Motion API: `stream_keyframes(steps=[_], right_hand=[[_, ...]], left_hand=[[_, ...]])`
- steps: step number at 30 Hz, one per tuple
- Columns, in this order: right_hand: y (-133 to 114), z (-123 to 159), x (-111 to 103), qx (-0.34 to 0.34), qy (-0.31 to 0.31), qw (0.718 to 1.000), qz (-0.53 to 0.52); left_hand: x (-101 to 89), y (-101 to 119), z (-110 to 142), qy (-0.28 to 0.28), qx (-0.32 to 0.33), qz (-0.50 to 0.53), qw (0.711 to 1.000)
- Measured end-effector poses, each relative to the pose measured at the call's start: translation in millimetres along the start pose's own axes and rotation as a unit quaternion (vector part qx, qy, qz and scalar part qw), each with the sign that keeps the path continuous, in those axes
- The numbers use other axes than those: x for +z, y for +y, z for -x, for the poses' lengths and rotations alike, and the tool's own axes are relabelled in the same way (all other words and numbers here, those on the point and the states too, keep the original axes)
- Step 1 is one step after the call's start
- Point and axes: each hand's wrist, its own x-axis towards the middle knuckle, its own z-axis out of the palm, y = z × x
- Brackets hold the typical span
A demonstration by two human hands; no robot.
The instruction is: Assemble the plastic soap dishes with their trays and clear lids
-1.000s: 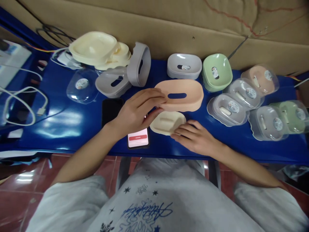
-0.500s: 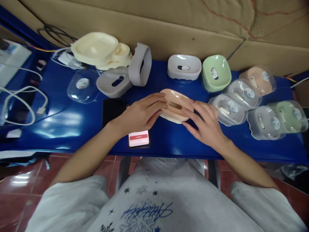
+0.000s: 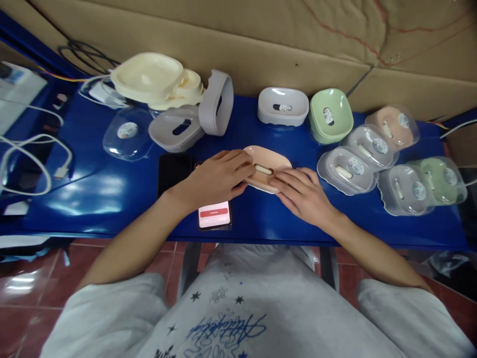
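Observation:
A peach soap dish (image 3: 269, 155) with an oval slot is in front of me, low over the blue table or on it; I cannot tell which. A cream raised bar (image 3: 263, 169) shows in its slot. My left hand (image 3: 223, 174) grips the dish's left end, its fingers over the rim and its thumb at the near side. My right hand (image 3: 303, 194) is closed on the near right edge, fingers together over the rim. Its thumb is mostly hidden. Beside my left wrist lies a phone (image 3: 214, 216) with a lit pink screen, partly covered by the hand.
Grey (image 3: 283, 107) and green soap dishes (image 3: 331, 114) stand behind. Several dishes under clear lids (image 3: 350, 169) sit at the right. Cream trays (image 3: 149, 77), loose grey dishes (image 3: 175, 132), a clear lid (image 3: 126, 134) and a black phone (image 3: 173, 171) are at the left, near white cables (image 3: 48, 184).
The peach dish has moved slightly left and toward me. The cream bar now shows in its slot, which looked darker before. My right hand has shifted left, its fingers closer together.

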Motion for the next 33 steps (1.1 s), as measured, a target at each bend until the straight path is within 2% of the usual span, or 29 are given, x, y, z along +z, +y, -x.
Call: stream_keyframes(steps=[6,9,10,12,14,16,18,24,26,28,30,33], right_hand=[[-2.6,-1.4,-0.2,-0.009,-0.017,1.0,0.008],[-1.0,-0.7,-0.9,-0.014,-0.024,1.0,0.008],[-0.3,-0.3,-1.1,-0.016,-0.028,0.999,0.009],[1.3,0.7,-1.5,-0.017,-0.034,0.999,0.01],[2.7,1.7,-1.6,-0.016,-0.035,0.999,0.011],[3.6,2.6,-1.2,-0.02,-0.026,0.999,0.013],[3.8,3.1,-0.5,-0.025,-0.017,0.999,0.014],[3.2,3.0,0.0,-0.014,-0.027,1.0,0.001],[3.8,3.3,-0.7,-0.013,-0.028,1.0,0.002],[4.7,4.1,-1.2,-0.016,-0.028,0.999,0.007],[5.6,4.9,-1.0,-0.018,-0.029,0.999,0.006],[5.7,5.1,0.5,-0.016,-0.028,0.999,-0.002]], left_hand=[[4.1,-1.6,-0.1,0.021,0.019,-0.014,0.999],[-2.5,-8.1,1.3,0.069,-0.003,0.012,0.998],[-7.9,-11.1,2.7,0.097,-0.031,0.013,0.995],[-23.1,-18.2,7.3,0.162,-0.133,-0.006,0.978],[-39.7,-26.4,13.6,0.216,-0.265,-0.031,0.939],[-50.9,-35.5,19.7,0.235,-0.374,-0.028,0.897],[-52.4,-45.2,23.4,0.223,-0.424,-0.012,0.877],[-36.5,-63.7,20.1,0.109,-0.42,-0.031,0.901],[-44.2,-67.1,25.1,0.114,-0.438,-0.055,0.89],[-58.5,-71.4,38.9,0.144,-0.483,-0.078,0.86],[-72.6,-76.8,60.1,0.174,-0.532,-0.089,0.824],[-81.1,-86.7,93.7,0.188,-0.559,-0.068,0.805]])
